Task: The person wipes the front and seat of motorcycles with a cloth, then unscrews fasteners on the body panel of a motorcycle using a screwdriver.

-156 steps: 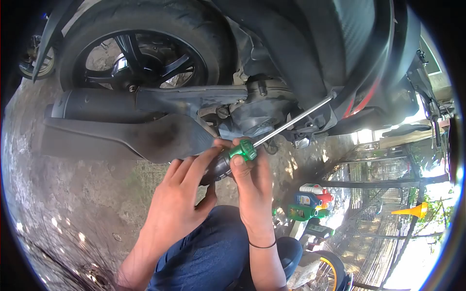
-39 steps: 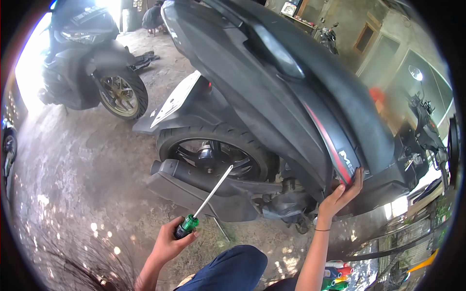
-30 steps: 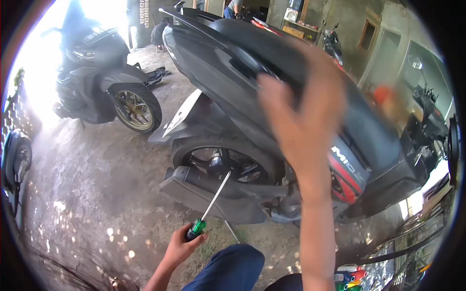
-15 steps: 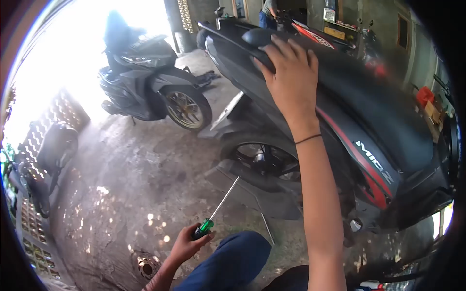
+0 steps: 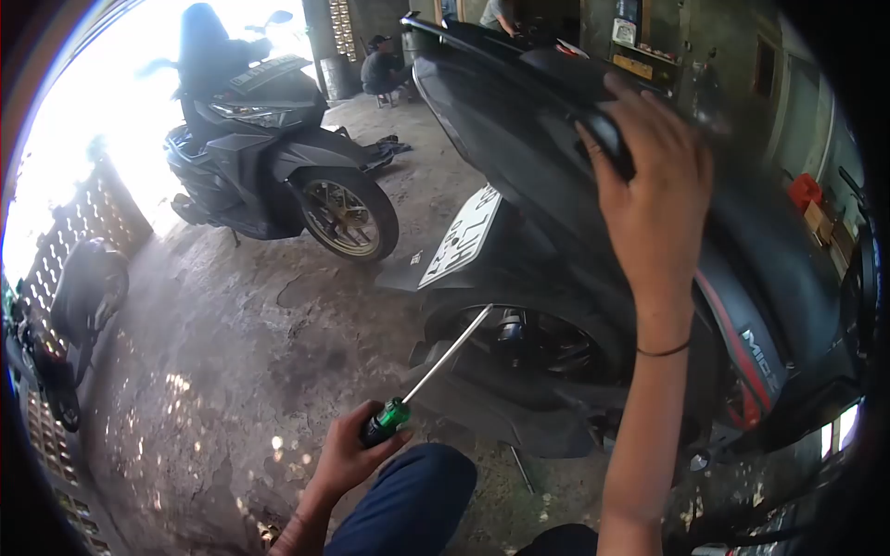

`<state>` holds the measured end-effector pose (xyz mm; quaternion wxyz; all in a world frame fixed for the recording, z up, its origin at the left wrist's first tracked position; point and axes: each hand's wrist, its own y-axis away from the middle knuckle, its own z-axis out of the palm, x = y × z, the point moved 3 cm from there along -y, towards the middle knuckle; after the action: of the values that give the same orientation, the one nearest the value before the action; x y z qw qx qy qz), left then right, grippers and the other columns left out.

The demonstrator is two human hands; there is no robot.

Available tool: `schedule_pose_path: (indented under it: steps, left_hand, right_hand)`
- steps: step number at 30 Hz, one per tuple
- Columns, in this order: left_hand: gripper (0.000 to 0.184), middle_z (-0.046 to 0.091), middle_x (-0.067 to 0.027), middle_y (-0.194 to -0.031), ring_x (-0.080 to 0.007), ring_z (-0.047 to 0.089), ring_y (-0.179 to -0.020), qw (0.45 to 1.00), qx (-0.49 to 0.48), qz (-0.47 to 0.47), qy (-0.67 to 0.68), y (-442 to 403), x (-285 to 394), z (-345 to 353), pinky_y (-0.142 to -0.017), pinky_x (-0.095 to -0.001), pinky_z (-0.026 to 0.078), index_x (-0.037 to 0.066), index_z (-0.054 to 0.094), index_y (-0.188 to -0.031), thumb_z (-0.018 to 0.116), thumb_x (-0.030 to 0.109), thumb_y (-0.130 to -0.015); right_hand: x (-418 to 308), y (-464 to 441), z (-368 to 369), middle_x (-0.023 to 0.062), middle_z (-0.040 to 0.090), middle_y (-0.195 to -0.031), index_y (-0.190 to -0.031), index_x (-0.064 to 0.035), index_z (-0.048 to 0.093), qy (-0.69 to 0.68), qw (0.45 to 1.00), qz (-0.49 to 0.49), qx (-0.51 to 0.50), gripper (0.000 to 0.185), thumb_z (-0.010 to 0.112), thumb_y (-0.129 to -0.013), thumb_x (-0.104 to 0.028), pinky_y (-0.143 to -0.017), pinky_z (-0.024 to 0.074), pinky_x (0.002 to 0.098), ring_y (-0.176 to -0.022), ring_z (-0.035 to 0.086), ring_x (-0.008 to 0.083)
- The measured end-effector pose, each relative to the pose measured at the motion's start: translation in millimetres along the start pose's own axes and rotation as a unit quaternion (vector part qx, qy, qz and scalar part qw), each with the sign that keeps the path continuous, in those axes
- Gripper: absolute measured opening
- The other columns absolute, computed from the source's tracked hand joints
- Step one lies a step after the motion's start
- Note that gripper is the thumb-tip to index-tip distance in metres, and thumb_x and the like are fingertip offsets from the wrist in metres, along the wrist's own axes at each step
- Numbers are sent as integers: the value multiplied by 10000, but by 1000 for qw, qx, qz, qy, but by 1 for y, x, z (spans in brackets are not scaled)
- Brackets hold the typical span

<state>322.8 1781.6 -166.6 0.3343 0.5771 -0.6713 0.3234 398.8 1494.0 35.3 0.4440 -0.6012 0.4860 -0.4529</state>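
Observation:
In my left hand [image 5: 357, 449] is a screwdriver [image 5: 393, 412] with a green and black handle. Its long metal shaft points up and away, its tip appearing in front of the rear wheel [image 5: 556, 347] of a dark motor scooter [image 5: 519, 148]; whether it touches is unclear. My right hand [image 5: 656, 171] reaches up to the scooter's tail, thumb and fingers curled round the rear end of the black seat [image 5: 607, 139]. The fingertips are partly blurred. Below the tail hangs a white licence plate [image 5: 464, 236]. Red trim marks the side panel.
A second dark scooter [image 5: 269, 157] stands at the left on the concrete floor [image 5: 232, 371]. Another person [image 5: 382, 69] crouches at the back, and one more [image 5: 499, 17] stands near the far wall. A thin rod [image 5: 522, 468] is near my knee [image 5: 408, 500].
The view has shifted, and the scooter's tail and plate show more fully. My right hand stays on the seat, now further right in view. The screwdriver remains in my left hand.

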Motion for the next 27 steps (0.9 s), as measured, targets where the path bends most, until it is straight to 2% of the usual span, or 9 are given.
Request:
schedule_pose_path:
  steps: [3, 5, 9, 10, 13, 14, 19, 21, 27]
  left_hand:
    - [309, 488, -3, -622, -46, 419, -594, 999, -44, 18, 11, -21, -6, -4, -523, -238, 361, -1, 576, -836, 741, 230, -713]
    - [301, 512, -35, -616, -59, 434, -568, 995, -77, 65, 21, -39, -9, -10, -514, -246, 372, 3, 590, -853, 743, 205, -691]
    - [305, 562, -66, -649, -83, 501, -574, 987, -118, 102, 32, -66, -24, -17, -537, -256, 414, 8, 600, -874, 751, 174, -668]
    - [306, 577, -70, -663, -89, 522, -583, 985, -122, 115, 41, -73, -27, -19, -548, -255, 423, 8, 602, -878, 751, 174, -668]
    - [315, 619, -87, -713, -128, 582, -610, 979, -140, 138, 52, -91, -35, -30, -577, -258, 449, 12, 612, -889, 755, 173, -659]
    - [315, 619, -88, -712, -131, 584, -609, 977, -140, 146, 67, -97, -37, -35, -578, -261, 450, 13, 613, -888, 755, 172, -657]
    - [305, 615, -81, -691, -143, 591, -587, 973, -116, 188, 71, -126, -32, -65, -561, -258, 449, 16, 613, -879, 751, 174, -657]
    - [308, 574, -66, -608, -130, 538, -486, 970, -60, 223, 71, -141, -25, -72, -479, -264, 404, 32, 598, -858, 760, 210, -667]
    - [338, 541, -84, -559, -142, 532, -477, 960, -188, 189, 92, -136, -6, -53, -474, -282, 390, 17, 590, -892, 724, 281, -731]
  right_hand:
    - [-3, -3, 2, -10, 605, -1108, -985, -116, 607, 10, 1000, -21, 12, 245, 656, -766, -214, -953, 337, 380, -1080, 520, 202]
    - [-2, -3, 4, -9, 613, -1096, -975, -108, 615, 12, 1000, -9, -3, 231, 654, -777, -221, -950, 340, 377, -1070, 527, 202]
    - [-12, -6, 1, 72, 628, -1047, -1037, -88, 634, -33, 999, 29, -13, 272, 644, -812, -241, -871, 423, 347, -985, 582, 240]
    - [-15, -5, 1, 101, 640, -996, -1078, -70, 623, 2, 1000, 19, 3, 304, 630, -835, -252, -828, 446, 306, -933, 606, 224]
    - [-13, -2, 3, 89, 653, -945, -1094, -42, 610, 18, 997, 66, -25, 317, 608, -859, -256, -820, 434, 268, -904, 607, 176]
    - [-18, -4, 5, 69, 646, -884, -1076, -15, 602, 3, 998, 60, -24, 311, 582, -883, -258, -768, 428, 239, -829, 582, 121]
    - [-26, -4, 6, 51, 607, -814, -993, 17, 584, 43, 993, 98, -40, 311, 550, -904, -280, -714, 407, 228, -748, 519, 99]
    - [-27, -5, 7, 52, 601, -817, -982, 16, 580, 35, 993, 103, -44, 321, 547, -904, -294, -719, 408, 234, -759, 518, 110]
    - [-28, -4, 8, 59, 593, -832, -1005, 10, 574, 18, 992, 116, -50, 339, 540, -906, -313, -725, 409, 239, -773, 517, 119]
